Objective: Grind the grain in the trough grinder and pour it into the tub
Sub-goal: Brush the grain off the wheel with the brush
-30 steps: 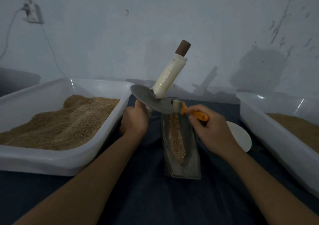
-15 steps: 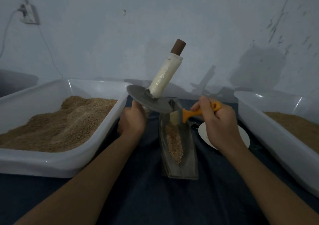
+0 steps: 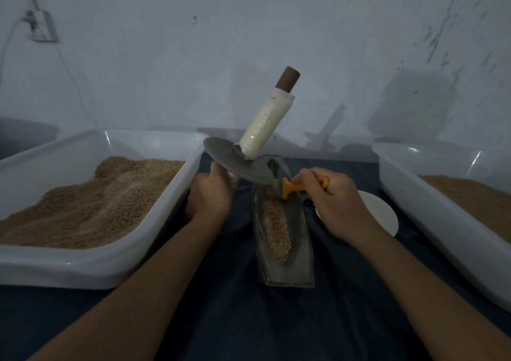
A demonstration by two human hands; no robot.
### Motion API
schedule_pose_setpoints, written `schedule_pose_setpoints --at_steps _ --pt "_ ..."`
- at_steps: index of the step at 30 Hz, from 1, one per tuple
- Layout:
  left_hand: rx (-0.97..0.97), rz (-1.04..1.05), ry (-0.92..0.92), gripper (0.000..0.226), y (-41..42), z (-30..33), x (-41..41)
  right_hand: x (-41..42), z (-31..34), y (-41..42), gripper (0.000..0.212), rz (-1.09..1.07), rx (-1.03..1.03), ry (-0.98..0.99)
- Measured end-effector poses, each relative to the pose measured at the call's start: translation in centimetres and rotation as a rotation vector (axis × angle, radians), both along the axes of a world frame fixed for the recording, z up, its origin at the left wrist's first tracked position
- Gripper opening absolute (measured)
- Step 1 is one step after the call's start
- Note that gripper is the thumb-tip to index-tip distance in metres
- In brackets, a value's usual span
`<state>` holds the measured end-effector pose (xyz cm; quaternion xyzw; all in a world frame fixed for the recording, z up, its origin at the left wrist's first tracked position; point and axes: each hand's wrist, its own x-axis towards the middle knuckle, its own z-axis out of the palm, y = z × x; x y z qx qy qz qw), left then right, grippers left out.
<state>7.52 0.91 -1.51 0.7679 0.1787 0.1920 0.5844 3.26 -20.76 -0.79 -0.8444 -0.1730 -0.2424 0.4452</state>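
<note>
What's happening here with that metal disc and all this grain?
A person is working at a trough grinder. The left hand holds the grinding wheel by its lower handle, tilted up above the trough's far end. The right hand grips an orange-handled brush with its bristles at the wheel's edge, apparently to sweep grain off. A strip of grain lies in the trough. Grain-filled tubs sit on either side, left and right.

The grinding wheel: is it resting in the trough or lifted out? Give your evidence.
Lifted out. The left hand holds the grinding wheel tilted above the trough, its wrapped handle slanting upward; grain lies uncovered below.
</note>
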Motion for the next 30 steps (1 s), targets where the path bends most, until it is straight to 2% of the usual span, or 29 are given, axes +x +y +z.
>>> schedule_pose_setpoints --at_steps 2,4,7,11,13,15,17,22,27,30 --pt "0.100 -0.008 0.011 0.037 0.1 -0.3 0.1 -0.6 0.8 0.0 0.043 -0.017 0.080 -0.014" --pt "0.109 0.012 0.030 0.025 0.0 -0.3 0.0 -1.0 1.4 -0.1 0.049 -0.047 0.171 -0.043" --pt "0.121 0.002 0.034 0.038 -0.2 0.0 0.0 -1.3 1.8 0.1 0.045 -0.085 0.233 -0.114" --pt "-0.058 0.001 0.000 0.054 -0.5 0.4 -0.7 -0.7 0.9 0.5 0.018 -0.085 0.021 -0.132" --pt "-0.075 0.007 0.001 0.050 -0.5 0.4 -0.7 -0.3 0.3 0.3 0.012 -0.069 -0.074 -0.097" --pt "-0.049 0.017 0.003 0.043 -0.4 0.5 -0.6 -0.1 0.1 -0.1 0.011 -0.034 -0.065 -0.033" --pt "-0.007 0.025 0.012 0.043 -0.3 0.6 -0.5 -0.4 0.4 -0.1 0.017 -0.005 -0.030 0.013" --pt "-0.013 0.043 -0.013 0.039 -0.2 0.3 -0.4 -1.5 1.6 0.0 0.048 -0.007 0.123 0.000" --pt "-0.075 0.031 -0.001 0.045 -0.5 0.6 -0.9 -2.0 2.1 0.1 0.046 -0.075 0.238 -0.098" --pt "-0.085 0.012 -0.001 0.047 -0.6 0.7 -1.2 -2.0 1.4 0.5 0.041 -0.067 0.109 -0.108"
